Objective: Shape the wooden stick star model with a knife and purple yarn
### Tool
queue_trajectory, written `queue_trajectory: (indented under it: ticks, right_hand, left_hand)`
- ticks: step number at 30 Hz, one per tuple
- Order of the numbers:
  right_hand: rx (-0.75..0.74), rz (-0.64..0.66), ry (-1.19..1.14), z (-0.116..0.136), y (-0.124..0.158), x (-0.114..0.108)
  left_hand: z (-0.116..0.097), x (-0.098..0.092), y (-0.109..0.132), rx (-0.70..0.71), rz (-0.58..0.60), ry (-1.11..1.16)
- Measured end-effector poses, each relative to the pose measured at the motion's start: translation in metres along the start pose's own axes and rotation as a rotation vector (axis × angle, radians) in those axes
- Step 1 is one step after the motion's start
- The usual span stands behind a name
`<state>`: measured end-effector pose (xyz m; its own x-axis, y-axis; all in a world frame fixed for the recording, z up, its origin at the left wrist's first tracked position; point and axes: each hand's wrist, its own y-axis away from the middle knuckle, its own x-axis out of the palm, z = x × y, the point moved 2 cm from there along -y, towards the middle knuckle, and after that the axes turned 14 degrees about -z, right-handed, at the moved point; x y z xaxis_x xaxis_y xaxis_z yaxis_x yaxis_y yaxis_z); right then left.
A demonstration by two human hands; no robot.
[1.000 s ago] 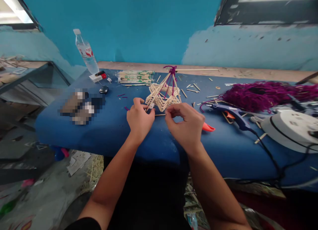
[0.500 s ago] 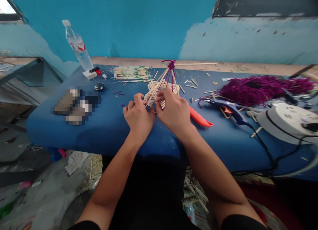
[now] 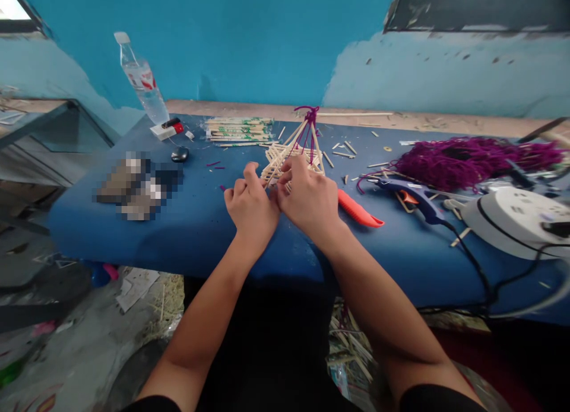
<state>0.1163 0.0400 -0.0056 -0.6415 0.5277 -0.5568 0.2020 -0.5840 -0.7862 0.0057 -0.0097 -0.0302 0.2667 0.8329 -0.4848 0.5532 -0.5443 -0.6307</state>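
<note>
A small structure of pale sticks (image 3: 275, 157) stands on the blue table, its slanting sticks meeting at a peak tied with purple yarn (image 3: 311, 115). At its near left side is my left hand (image 3: 252, 205), fingers bent and pressed together near the sticks. My right hand (image 3: 309, 197) covers the near right part, its fingers curled with the tips close to my left thumb. Whatever the fingertips pinch is hidden or too small to make out. Beside my right hand lies an orange-red tool handle (image 3: 360, 210).
Bundled sticks (image 3: 240, 130) and a water bottle (image 3: 145, 82) stand at the back left. On the right are a purple yarn pile (image 3: 454, 161), a blue glue gun (image 3: 418, 199) with its cable, and a white round device (image 3: 512, 219). Stick scraps lie scattered behind.
My left hand has moved slightly right and its thumb is closer to my right fingers. The right hand has shifted only a little.
</note>
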Motion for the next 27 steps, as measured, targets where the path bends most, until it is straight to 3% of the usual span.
queue_trajectory:
  ticks: [8,16,27]
  right_hand:
    - [0.064,0.092,-0.077,-0.0008,-0.0024,-0.001]
    - [0.052,0.056,-0.129,0.0007,-0.0029,0.0017]
    - [0.043,0.17,0.002,0.0072,-0.0065,0.0014]
  left_hand:
    - [0.0023,0.0023,0.0032,0.061,-0.019,-0.021]
    - [0.0003,0.0008,0.0017,0.062,-0.006,-0.041]
    - [0.0023,0.0024,0.0023,0.121,-0.055,-0.063]
